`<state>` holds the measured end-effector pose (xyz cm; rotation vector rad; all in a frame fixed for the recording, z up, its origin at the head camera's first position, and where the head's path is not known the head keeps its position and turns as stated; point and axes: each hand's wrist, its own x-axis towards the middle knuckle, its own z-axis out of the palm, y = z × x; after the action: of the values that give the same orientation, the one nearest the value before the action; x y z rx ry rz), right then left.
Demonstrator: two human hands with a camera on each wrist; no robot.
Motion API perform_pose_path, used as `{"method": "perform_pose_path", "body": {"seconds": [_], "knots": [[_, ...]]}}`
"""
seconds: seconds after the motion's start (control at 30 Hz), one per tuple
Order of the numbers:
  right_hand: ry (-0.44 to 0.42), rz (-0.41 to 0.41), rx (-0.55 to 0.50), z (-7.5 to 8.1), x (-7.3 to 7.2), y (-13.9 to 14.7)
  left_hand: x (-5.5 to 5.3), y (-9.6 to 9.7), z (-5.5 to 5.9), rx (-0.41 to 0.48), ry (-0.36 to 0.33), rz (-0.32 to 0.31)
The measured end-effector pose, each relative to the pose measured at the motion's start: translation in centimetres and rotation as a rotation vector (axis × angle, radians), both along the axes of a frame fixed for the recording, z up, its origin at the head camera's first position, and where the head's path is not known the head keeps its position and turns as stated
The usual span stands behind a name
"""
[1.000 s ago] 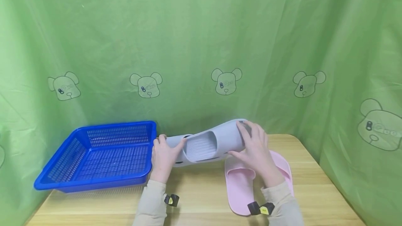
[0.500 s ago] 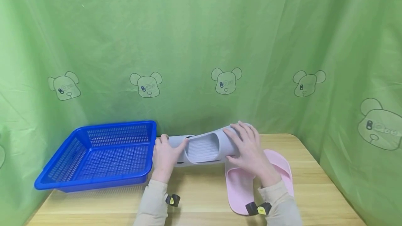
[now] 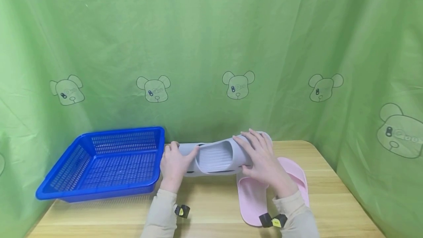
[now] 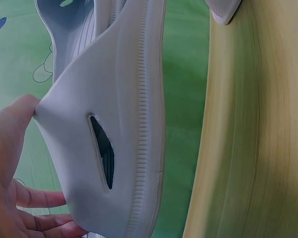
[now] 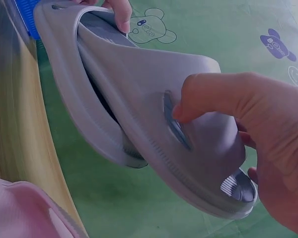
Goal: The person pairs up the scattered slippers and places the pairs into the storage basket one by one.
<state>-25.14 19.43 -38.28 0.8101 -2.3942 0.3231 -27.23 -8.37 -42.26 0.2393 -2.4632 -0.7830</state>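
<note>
Two pale grey slippers are fitted together end to end, one tucked partly into the other's opening, raised near the table's back edge. My left hand point(image 3: 173, 165) grips the left slipper point(image 4: 74, 134) by its strap, thumb at the opening's edge and fingers at the far end. On the other slipper point(image 3: 214, 156), my right hand point(image 3: 264, 162) holds the toe part. In the right wrist view its thumb lies at the side slot of that slipper point(image 5: 139, 74), with the other fingers partly hidden behind. The tucked-in end is hidden inside the left slipper point(image 5: 59, 54).
A blue mesh basket point(image 3: 99, 195) stands at the left, close to my left hand. Pink slippers point(image 3: 252, 203) lie on the wooden table point(image 3: 208, 205) below my right hand and forearm, partly covered. A green curtain point(image 3: 198, 39) hangs behind and at both sides.
My right hand has shifted a little left along its slipper, and that slipper's toe end has come down slightly. The left hand and slipper have edged slightly right.
</note>
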Motion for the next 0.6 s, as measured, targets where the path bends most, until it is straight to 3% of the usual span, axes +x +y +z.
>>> {"method": "perform_pose_path", "body": {"seconds": [0.4, 0.6], "knots": [[0.010, -0.018, 0.019, 0.08, 0.01, -0.01, 0.14, 0.14, 0.14, -0.046, 0.066, -0.004], [0.030, -0.010, 0.000, 0.13, 0.06, -0.09, 0.06, 0.17, 0.20, -0.044, 0.065, -0.009]]}}
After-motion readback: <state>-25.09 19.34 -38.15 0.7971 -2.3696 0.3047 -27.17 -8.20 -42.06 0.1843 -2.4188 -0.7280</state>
